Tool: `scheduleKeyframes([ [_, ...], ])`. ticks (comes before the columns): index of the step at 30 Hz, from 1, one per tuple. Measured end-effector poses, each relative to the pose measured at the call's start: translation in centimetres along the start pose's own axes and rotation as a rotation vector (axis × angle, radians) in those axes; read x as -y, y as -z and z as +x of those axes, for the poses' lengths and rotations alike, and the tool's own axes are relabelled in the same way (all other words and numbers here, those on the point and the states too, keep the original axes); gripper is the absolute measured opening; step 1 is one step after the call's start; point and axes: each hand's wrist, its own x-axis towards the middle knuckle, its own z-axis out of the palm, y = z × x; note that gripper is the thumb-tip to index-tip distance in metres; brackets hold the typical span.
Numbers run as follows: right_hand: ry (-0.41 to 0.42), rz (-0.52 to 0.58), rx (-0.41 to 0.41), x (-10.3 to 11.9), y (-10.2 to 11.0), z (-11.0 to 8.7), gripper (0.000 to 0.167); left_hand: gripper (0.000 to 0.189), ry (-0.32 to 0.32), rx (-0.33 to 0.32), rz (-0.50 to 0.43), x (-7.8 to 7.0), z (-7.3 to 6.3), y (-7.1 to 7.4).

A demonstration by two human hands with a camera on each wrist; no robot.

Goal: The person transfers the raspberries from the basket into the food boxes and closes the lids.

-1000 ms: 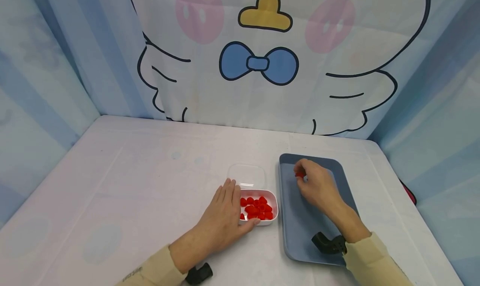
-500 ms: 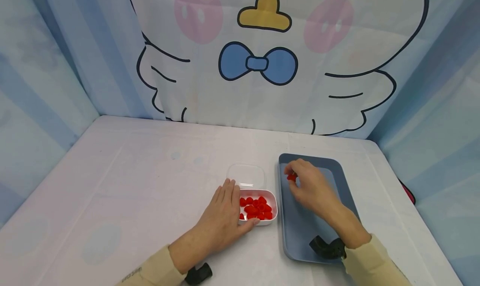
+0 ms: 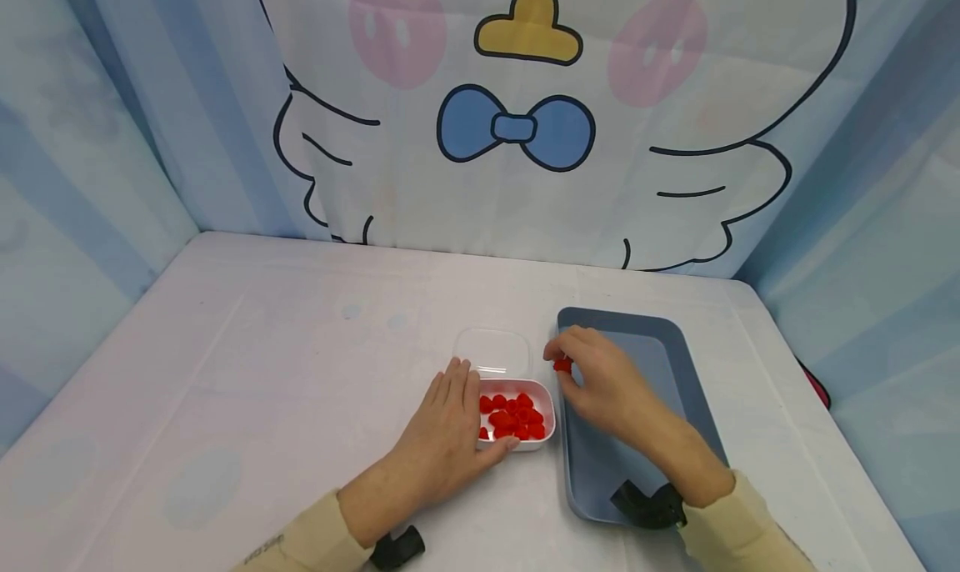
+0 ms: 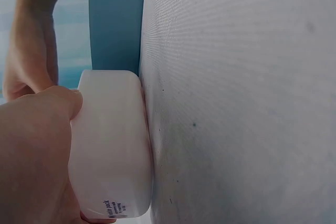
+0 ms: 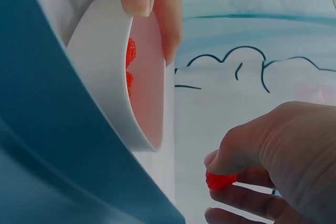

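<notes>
My left hand (image 3: 442, 439) rests on the left side of a small white plastic box (image 3: 551, 422), fingers straight along it. Its thumb (image 4: 73, 100) lies on the near rim. Several red raspberries (image 3: 517, 416) lie inside the box; the hand covers its left end. Between thumb and fingertips, my right hand (image 3: 611, 384) pinches one raspberry (image 5: 219, 180). In the head view that hand is over the left edge of the blue-grey tray (image 3: 600, 464), up and to the right of the box. The right wrist view shows the pinched raspberry apart from the box.
A clear plastic lid (image 3: 492, 351) lies just behind the box. The tray stands close to the box's right side on a white-covered table (image 3: 300, 347). Behind the table hangs a printed curtain (image 3: 480, 197), with blue curtains at both sides.
My right hand has moved left with the raspberry, from over the tray's interior to its left edge, and slightly nearer. The left hand and the box have stayed in place.
</notes>
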Motion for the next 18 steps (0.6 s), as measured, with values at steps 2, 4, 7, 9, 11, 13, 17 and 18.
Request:
scheduleKeyframes([
  [2,0.004,0.002,0.007,0.3,0.0,0.0,0.034,0.094,0.002,0.003,-0.003,0.0,0.0,0.0],
  [4,0.012,0.003,0.014,0.5,0.0,0.0,0.036,0.094,0.002,0.002,-0.006,0.0,0.0,0.0],
  [7,0.029,0.018,0.035,0.9,-0.2,0.0,0.037,0.094,-0.003,-0.004,-0.006,0.1,0.0,0.0],
  [9,0.042,0.033,0.054,1.1,-0.4,0.0,0.038,0.093,-0.007,-0.01,-0.006,0.1,0.0,0.0],
  [11,0.053,0.048,0.074,1.2,-0.5,0.0,0.038,0.093,-0.011,-0.013,-0.006,0.1,0.0,0.0],
  [13,0.066,0.056,0.089,1.4,-0.7,0.1,0.038,0.093,-0.014,-0.016,-0.005,0.1,0.0,-0.1],
  [17,0.088,0.057,0.105,1.6,-1.0,0.1,0.038,0.093,-0.017,-0.021,-0.001,0.1,-0.1,-0.1],
  [18,0.093,0.057,0.11,1.6,-1.0,0.1,0.037,0.093,-0.018,-0.024,0.0,0.1,-0.1,-0.1],
])
